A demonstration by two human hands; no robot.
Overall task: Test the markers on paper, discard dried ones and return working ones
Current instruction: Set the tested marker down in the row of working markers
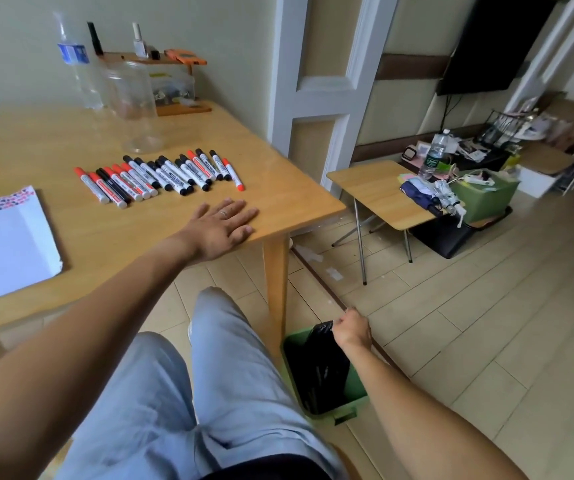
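Right, left hand (221, 221) lies flat, fingers straight, at the table (299, 206) right edge beside the markers (161, 176); right hand (352, 329) pinches the black liner (323, 362) of the green bin (341, 408). Tug hard and that bin could tip.

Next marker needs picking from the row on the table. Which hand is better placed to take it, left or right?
Left. The left hand lies flat on the table just in front of the row of markers, holding nothing. The right hand is down by the green bin on the floor, gripping its black liner.
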